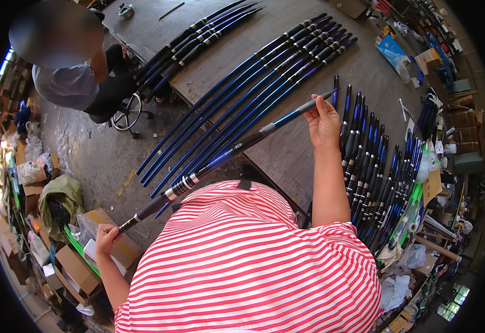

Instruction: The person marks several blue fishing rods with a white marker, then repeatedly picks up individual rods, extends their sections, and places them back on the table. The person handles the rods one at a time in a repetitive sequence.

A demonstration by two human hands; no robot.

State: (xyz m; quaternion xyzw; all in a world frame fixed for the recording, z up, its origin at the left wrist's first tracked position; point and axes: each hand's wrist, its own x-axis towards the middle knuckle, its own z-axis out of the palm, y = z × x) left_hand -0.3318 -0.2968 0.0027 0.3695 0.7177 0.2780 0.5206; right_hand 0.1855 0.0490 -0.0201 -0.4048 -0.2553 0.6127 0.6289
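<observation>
Slanting across the front of my body is a dark blue and black fishing rod (220,160), with silver rings near its thick handle. Its handle end sits at the lower left, inside the closed fingers of my left hand (107,238). At the upper right, my right hand (324,122) pinches the grey, tapering thin end between thumb and fingers; the dark point sticks out past them. Just beyond the held rod, a row of similar blue fishing rods (278,69) lies on the table, their thin ends reaching over its edge toward me.
More rods (359,161) stand bunched close to my right arm. Another group of rods (201,39) lies across the far table (142,22). A person (67,83) sits on a wheeled stool (127,114) at the far left. Cardboard boxes (79,269) crowd the lower left.
</observation>
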